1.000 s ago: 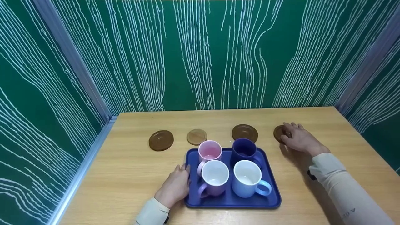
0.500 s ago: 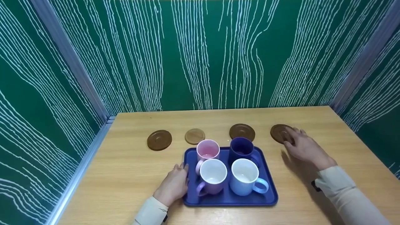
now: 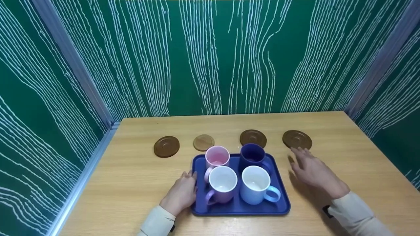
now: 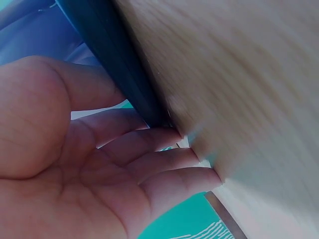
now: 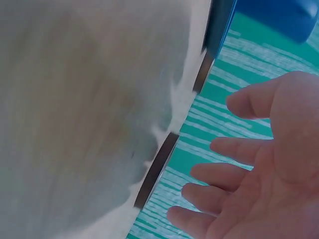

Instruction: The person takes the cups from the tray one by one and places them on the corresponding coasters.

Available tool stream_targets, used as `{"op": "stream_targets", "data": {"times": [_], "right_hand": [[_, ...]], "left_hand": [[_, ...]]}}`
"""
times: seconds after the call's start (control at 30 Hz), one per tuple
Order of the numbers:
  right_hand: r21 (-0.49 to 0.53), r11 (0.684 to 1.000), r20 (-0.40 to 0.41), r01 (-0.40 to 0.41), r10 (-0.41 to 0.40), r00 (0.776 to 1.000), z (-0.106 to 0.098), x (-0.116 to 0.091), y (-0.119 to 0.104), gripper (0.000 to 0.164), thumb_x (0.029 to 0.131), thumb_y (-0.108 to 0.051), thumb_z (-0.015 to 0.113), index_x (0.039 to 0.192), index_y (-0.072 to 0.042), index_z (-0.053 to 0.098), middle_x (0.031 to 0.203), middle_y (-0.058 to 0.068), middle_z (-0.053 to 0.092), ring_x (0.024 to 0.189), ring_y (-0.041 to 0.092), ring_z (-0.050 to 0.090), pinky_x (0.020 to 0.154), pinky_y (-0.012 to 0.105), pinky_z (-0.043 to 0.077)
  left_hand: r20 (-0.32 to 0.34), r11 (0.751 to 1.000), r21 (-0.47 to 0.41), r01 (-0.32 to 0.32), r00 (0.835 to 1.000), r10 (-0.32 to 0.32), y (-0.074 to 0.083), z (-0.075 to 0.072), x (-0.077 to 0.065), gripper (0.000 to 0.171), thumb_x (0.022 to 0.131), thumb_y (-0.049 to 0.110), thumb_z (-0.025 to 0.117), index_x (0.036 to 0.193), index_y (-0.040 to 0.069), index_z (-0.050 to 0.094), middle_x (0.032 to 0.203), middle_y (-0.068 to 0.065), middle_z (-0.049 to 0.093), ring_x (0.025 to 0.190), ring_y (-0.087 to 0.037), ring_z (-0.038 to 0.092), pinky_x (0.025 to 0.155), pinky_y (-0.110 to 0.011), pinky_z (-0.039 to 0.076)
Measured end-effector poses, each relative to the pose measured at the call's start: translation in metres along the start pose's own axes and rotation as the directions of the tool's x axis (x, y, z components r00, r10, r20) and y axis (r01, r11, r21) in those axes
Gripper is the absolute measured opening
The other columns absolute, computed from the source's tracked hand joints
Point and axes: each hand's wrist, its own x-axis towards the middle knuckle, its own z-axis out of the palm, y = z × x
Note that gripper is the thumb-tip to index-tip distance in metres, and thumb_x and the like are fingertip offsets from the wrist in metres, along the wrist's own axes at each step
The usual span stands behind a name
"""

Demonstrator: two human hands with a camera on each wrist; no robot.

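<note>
My left hand lies against the left edge of the blue tray, thumb and fingers extended. In the left wrist view its thumb touches the tray's rim, and the other fingertips reach down to the tabletop. On the tray stand a pink mug, a purple mug, a dark blue mug and a light blue mug. My right hand hovers just in front of the rightmost brown coaster, fingers relaxed and holding nothing. Its palm shows in the right wrist view.
Along the back of the wooden table lie a brown coaster at left, a smaller light wood coaster, and another brown coaster behind the dark blue mug. Green panels with white lines enclose the table's back and sides.
My right hand has let go of the rightmost coaster, which now lies in full view, and has drawn back toward me. The left hand stays at the tray's edge.
</note>
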Motion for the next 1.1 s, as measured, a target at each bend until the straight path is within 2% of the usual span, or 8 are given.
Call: {"op": "stream_targets", "data": {"times": [0.2,0.5,0.73,1.1], "right_hand": [[-0.021,0.999,0.020,0.026,-0.026,0.999,0.008,-0.012,-0.021,0.063,0.104,-0.028,0.057,0.158,-0.002,0.039,0.160,0.034,0.032,0.146,0.055,0.031,0.114,0.071,0.030],[0.005,0.999,0.063,0.050,-0.050,0.997,0.018,-0.022,-0.042,0.060,0.105,-0.029,0.057,0.157,-0.003,0.042,0.158,0.032,0.039,0.143,0.052,0.041,0.111,0.067,0.038],[0.006,0.989,0.037,0.147,-0.147,0.988,0.027,-0.028,-0.051,0.057,0.101,-0.022,0.063,0.150,0.005,0.049,0.146,0.031,0.053,0.132,0.049,0.055,0.106,0.063,0.046],[-0.002,0.992,0.121,0.127,-0.126,0.985,0.033,-0.029,-0.059,0.056,0.103,-0.022,0.060,0.150,0.007,0.047,0.151,0.032,0.048,0.135,0.049,0.052,0.108,0.063,0.045]], "left_hand": [[-0.012,1.000,-0.005,-0.006,1.000,0.006,0.001,0.000,-0.001,0.048,0.093,0.003,0.066,0.136,-0.016,0.057,0.141,-0.030,0.058,0.125,-0.052,0.057,0.100,-0.058,0.053],[-0.001,1.000,-0.027,0.009,1.000,-0.009,0.001,-0.001,-0.001,0.048,0.094,0.003,0.065,0.138,-0.015,0.056,0.145,-0.031,0.054,0.130,-0.061,0.050,0.107,-0.061,0.047],[-0.024,1.000,0.015,-0.020,1.000,0.020,0.000,0.001,0.000,0.046,0.093,0.002,0.067,0.134,-0.016,0.058,0.140,-0.031,0.058,0.122,-0.050,0.059,0.096,-0.058,0.054],[0.023,1.000,-0.015,0.022,0.999,-0.022,0.000,0.000,0.000,0.048,0.096,0.004,0.064,0.139,-0.015,0.055,0.145,-0.034,0.053,0.132,-0.057,0.050,0.107,-0.062,0.046]]}}
